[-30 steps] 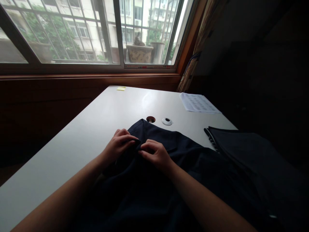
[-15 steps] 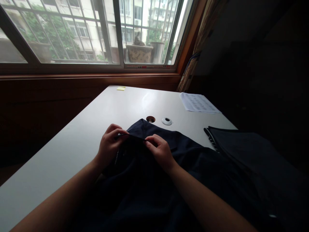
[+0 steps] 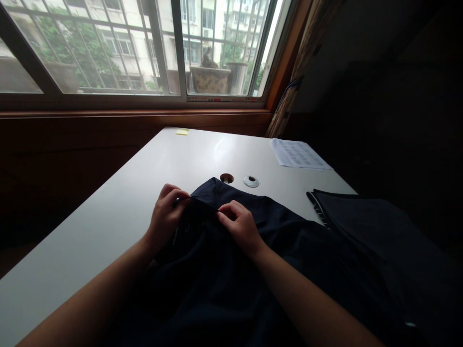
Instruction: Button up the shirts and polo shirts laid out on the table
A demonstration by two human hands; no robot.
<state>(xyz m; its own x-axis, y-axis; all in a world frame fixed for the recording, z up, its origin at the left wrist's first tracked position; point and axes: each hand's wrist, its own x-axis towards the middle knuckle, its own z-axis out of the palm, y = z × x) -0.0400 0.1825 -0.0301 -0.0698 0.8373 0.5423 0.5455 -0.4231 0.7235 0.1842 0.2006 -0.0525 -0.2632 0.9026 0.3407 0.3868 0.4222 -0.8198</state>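
Observation:
A dark navy garment (image 3: 285,231) lies spread over the near part of the white table (image 3: 133,173); the dim light hides what kind it is. My left hand (image 3: 167,212) pinches an edge of it between thumb and fingers. A short way to the right, my right hand (image 3: 240,224) pinches the same edge, which runs fairly straight between the two hands. Below that edge the cloth is nearly black, with a few small light marks near my left wrist.
Folded dark cloth (image 3: 372,212) with a light-striped edge lies at the right. Beyond the garment are a round table hole (image 3: 226,179) and its loose white cover (image 3: 251,181). Printed sheets (image 3: 300,154) lie at the far right, a yellow note (image 3: 182,132) at the back edge.
My left thumb and fingers have shifted slightly along the cloth edge, their grip a little changed. My right hand stays in nearly the same place, still pinching. The view has moved very slightly.

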